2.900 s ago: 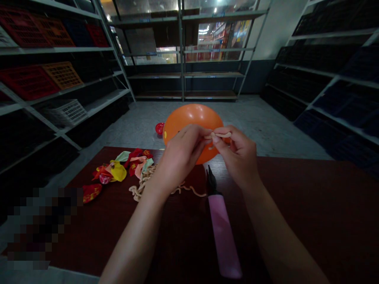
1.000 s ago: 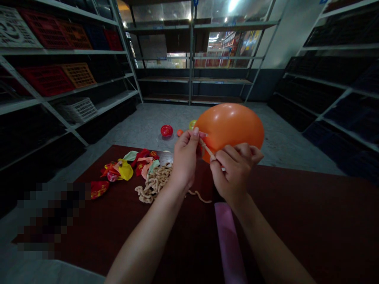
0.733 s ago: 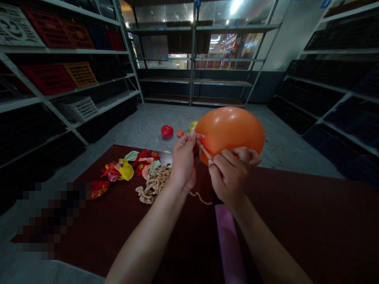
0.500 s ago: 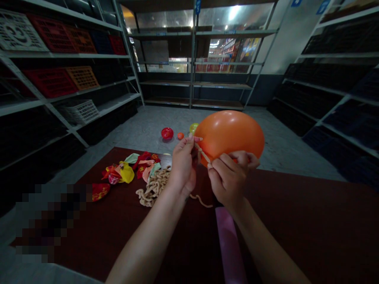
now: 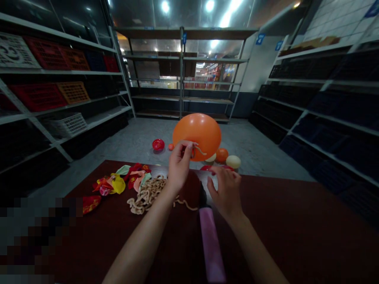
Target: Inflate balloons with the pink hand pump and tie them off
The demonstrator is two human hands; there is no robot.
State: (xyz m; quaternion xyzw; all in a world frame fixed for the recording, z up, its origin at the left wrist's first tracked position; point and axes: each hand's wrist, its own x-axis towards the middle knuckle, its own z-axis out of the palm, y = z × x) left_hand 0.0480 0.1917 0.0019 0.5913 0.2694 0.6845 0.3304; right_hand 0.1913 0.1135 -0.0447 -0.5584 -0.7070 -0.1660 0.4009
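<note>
Orange balloon [image 5: 197,127] in pinching left hand [image 5: 179,163], right hand [image 5: 226,191] lower.

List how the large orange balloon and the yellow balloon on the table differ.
The orange balloon is inflated and rounded; the yellow balloon is limp. The orange balloon is held up by the left hand; the yellow balloon lies on the table. The orange balloon looks bigger than the yellow balloon.

Metal shelving [image 5: 181,71] lines three sides here; grey floor [image 5: 130,140] extends beyond the dark brown desk [image 5: 284,213]; bright lights [image 5: 209,5] shine overhead.
</note>
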